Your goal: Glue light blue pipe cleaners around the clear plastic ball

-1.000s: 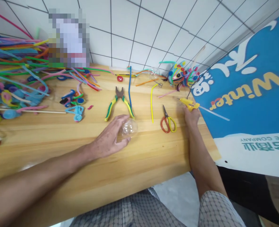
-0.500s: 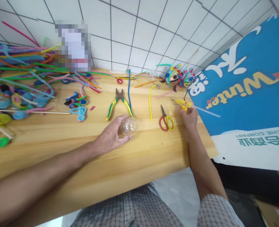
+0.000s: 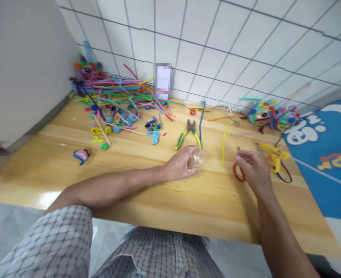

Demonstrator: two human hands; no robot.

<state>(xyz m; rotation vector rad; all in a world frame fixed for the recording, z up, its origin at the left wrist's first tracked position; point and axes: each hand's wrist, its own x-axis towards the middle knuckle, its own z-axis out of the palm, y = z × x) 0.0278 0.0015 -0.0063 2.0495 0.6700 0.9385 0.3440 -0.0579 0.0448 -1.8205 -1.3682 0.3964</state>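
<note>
My left hand (image 3: 179,166) rests on the wooden table (image 3: 164,200), its fingers curled over a clear plastic ball (image 3: 197,158). Over to the right, my right hand (image 3: 253,170) lies on the red-and-yellow scissors (image 3: 237,170) with fingers curled round them; one red handle loop shows at its left. A yellow glue gun (image 3: 271,153) lies just right of that hand, untouched. Green-and-yellow pliers (image 3: 188,133) lie just beyond the ball.
A yellow pipe cleaner (image 3: 224,139) and a blue one (image 3: 201,119) lie between the hands. Several coloured pipe cleaners (image 3: 115,96) are heaped at the back left. A pipe-cleaner figure (image 3: 270,116) stands back right, next to a blue banner (image 3: 326,154).
My right hand has left the glue gun and moved left onto the scissors. The left hand stays on the clear ball. The camera has swung left and pulled back.
</note>
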